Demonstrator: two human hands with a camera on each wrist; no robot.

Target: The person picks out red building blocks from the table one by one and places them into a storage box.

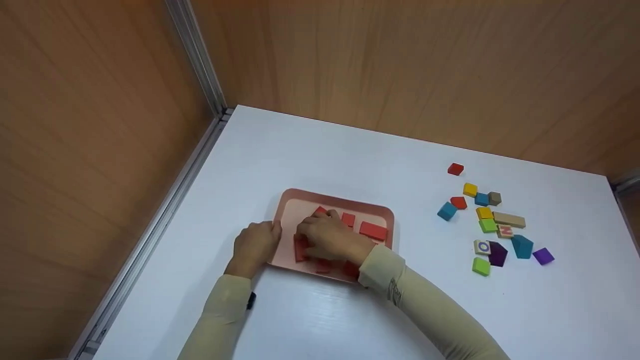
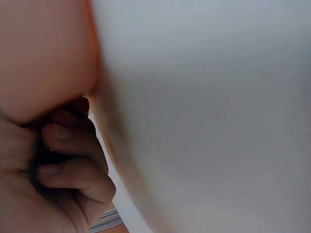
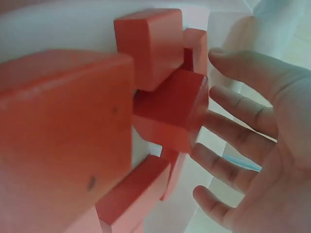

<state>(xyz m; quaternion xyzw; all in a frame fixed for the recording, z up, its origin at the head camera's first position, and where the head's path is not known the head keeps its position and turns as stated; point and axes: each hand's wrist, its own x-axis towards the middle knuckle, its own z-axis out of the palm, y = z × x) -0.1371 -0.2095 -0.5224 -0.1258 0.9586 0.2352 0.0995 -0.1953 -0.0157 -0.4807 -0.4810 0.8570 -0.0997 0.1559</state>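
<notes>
A shallow pink tray [image 1: 345,201] lies on the white table with several red blocks in it, among them a rectangular one [image 1: 373,231] at its right side. My left hand [image 1: 255,247] grips the tray's left edge; in the left wrist view its fingers [image 2: 80,177] are curled beside the pink tray wall [image 2: 48,58]. Over the middle of the tray reaches my right hand [image 1: 332,237], hiding some blocks. The right wrist view shows its fingers spread and fairly straight, the tips at a red block [image 3: 170,104] that leans among others.
Right of the tray lie several loose coloured blocks, including a red one [image 1: 455,169], a teal one [image 1: 447,211], a long tan one [image 1: 509,220], a dark purple one [image 1: 498,254] and a green one [image 1: 481,266]. Wood panels [image 1: 375,70] stand behind and at the left.
</notes>
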